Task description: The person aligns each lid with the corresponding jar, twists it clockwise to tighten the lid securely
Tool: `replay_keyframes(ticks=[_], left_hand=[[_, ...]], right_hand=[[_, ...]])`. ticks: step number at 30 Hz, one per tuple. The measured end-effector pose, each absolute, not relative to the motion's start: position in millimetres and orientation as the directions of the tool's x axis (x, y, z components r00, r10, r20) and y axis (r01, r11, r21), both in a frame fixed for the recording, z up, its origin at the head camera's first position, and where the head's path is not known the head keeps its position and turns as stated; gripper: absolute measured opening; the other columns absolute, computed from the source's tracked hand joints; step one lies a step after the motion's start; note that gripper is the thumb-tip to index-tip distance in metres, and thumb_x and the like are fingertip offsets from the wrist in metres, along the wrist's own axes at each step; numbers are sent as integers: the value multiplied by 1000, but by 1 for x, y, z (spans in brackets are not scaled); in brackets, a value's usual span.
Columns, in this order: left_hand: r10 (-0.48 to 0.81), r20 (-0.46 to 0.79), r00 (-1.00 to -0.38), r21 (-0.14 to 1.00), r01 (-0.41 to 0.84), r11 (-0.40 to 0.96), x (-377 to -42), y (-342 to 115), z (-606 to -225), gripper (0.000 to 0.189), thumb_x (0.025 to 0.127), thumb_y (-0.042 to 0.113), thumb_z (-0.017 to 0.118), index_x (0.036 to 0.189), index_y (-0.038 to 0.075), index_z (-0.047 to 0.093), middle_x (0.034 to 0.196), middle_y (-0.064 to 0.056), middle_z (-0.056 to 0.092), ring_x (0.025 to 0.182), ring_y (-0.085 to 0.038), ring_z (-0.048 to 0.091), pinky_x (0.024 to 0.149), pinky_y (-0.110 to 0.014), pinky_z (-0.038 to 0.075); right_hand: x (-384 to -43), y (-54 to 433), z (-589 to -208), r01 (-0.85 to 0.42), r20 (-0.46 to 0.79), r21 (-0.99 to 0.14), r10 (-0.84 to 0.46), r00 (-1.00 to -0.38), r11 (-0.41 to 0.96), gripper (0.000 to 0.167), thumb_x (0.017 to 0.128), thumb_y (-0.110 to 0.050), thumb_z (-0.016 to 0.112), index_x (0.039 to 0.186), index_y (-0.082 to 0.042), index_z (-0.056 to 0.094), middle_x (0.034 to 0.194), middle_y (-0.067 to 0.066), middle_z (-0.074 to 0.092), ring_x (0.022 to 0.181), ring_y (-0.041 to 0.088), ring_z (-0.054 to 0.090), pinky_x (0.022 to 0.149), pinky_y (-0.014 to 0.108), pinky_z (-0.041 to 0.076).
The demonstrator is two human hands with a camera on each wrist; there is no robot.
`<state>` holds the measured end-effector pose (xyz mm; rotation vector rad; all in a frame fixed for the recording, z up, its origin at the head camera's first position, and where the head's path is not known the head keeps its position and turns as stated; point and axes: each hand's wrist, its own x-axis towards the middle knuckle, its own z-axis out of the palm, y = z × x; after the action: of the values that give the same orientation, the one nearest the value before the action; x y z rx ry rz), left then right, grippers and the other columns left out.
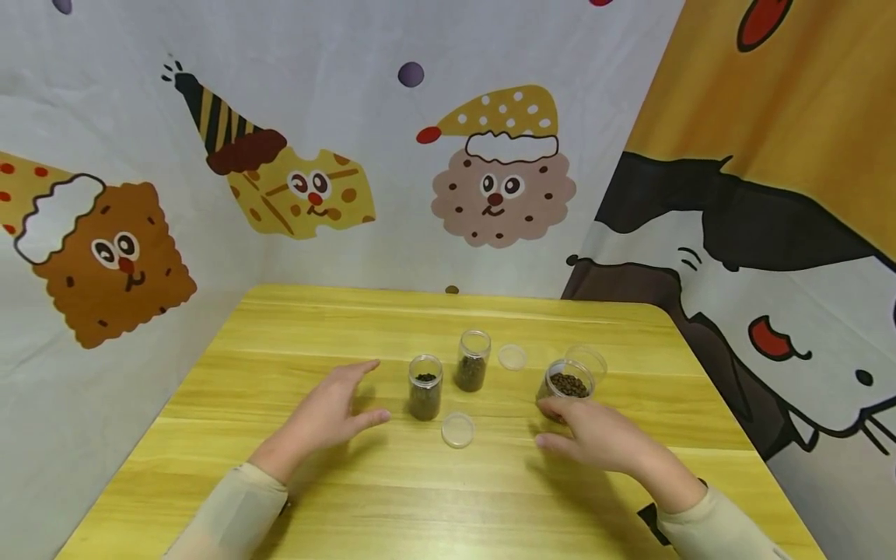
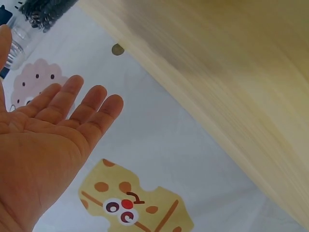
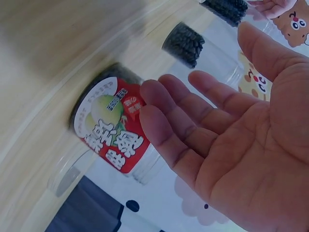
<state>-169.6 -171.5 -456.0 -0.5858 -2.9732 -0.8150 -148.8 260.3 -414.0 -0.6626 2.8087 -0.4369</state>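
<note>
My left hand [image 1: 325,416], fingers spread, hovers left of a slim clear jar [image 1: 425,400] part-filled with dark grains. In the left wrist view the palm [image 2: 43,150] holds nothing, and a jar [image 2: 17,48] shows at the upper left. A second slim jar [image 1: 472,372] of dark grains stands just behind the first. On the right is a wider jar [image 1: 568,385] with brown pellets inside. My right hand [image 1: 598,435] is beside it, relaxed fingers right at the red-and-white label [image 3: 113,128], thumb apart. All three jars stand upright without lids.
One clear lid [image 1: 458,430] lies in front of the slim jars, another [image 1: 512,357] behind them to the right. A larger lid [image 1: 591,362] is behind the wide jar. The wooden table [image 1: 336,311] ends against a cartoon-printed cloth [image 1: 392,233].
</note>
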Motion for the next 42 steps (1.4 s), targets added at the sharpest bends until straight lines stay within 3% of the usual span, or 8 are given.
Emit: replay_keyframes(ticks=[7, 17, 22, 29, 42], left_hand=[[361, 101, -927, 497, 362, 789, -171, -163, -455, 94, 92, 48, 83, 163, 4, 41, 161, -23, 51, 147, -47, 51, 120, -64, 43], [385, 110, -916, 497, 386, 777, -172, -156, -454, 95, 91, 49, 84, 163, 3, 41, 161, -23, 52, 147, -47, 51, 120, -64, 43], [380, 90, -921, 509, 371, 777, -172, -152, -454, 97, 90, 50, 84, 164, 5, 40, 162, -22, 51, 148, -46, 50, 121, -63, 43], [380, 84, -921, 527, 365, 767, -174, -142, -454, 99, 89, 52, 84, 164, 6, 40, 164, -19, 49, 150, -44, 48, 123, -62, 40], [332, 59, -941, 608, 298, 736, -177, -127, -460, 99, 90, 51, 85, 164, 5, 39, 165, -17, 49, 151, -43, 48, 122, -61, 43]], right_hand=[[-154, 253, -416, -394, -140, -335, -459, -878, 856, 71, 101, -58, 68, 151, -8, 60, 147, 12, 67, 132, 35, 67, 107, 58, 55], [-155, 237, -414, -416, -113, -319, -470, -875, 851, 65, 101, -52, 71, 150, -11, 61, 144, 12, 69, 121, 32, 71, 100, 56, 59], [-157, 229, -415, -415, -128, -326, -475, -871, 849, 65, 102, -51, 70, 152, -12, 59, 147, 12, 67, 125, 33, 70, 102, 56, 58], [-163, 212, -422, -482, -107, -324, -538, -836, 814, 61, 102, -45, 71, 150, -8, 60, 147, 14, 67, 131, 36, 67, 107, 56, 56], [-162, 175, -438, -624, -27, -209, -643, -766, 753, 54, 98, -44, 77, 139, -10, 68, 135, 9, 75, 122, 29, 72, 99, 49, 61]])
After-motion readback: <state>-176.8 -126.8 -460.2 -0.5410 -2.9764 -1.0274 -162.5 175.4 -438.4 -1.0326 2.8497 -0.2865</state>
